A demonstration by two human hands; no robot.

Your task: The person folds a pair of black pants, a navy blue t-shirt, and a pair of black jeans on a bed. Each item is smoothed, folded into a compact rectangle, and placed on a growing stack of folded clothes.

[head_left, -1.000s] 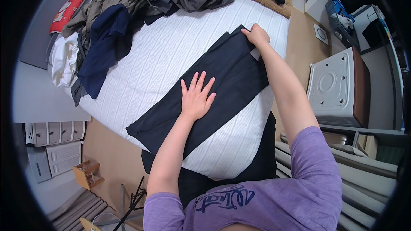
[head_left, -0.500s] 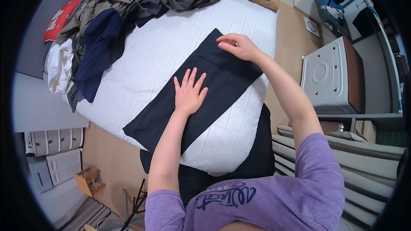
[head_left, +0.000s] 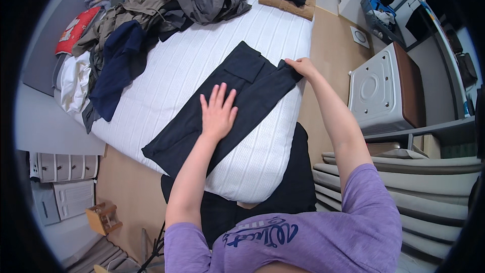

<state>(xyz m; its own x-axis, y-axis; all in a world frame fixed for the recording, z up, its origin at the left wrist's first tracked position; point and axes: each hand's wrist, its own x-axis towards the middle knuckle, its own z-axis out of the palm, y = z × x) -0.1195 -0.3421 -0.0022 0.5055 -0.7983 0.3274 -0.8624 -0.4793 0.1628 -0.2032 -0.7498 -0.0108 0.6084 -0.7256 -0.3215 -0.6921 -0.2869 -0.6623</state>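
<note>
Black garment (head_left: 245, 105) is lying part-folded, one flap (head_left: 243, 67) turned over, far-right corner (head_left: 290, 72) apparently remaining, right hand (head_left: 304, 66) pinching it, left hand (head_left: 217, 117) spread flat.

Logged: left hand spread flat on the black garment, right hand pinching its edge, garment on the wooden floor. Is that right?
The surface is wrong: the head view shows the black garment lying on the white bed. The left hand is spread flat on it, the right hand pinching its edge.

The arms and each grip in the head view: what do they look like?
These are a person's arms in short, mottled purple sleeves, forearms and wrists bare. The left grip and the right grip are ungloved human hands.
</note>
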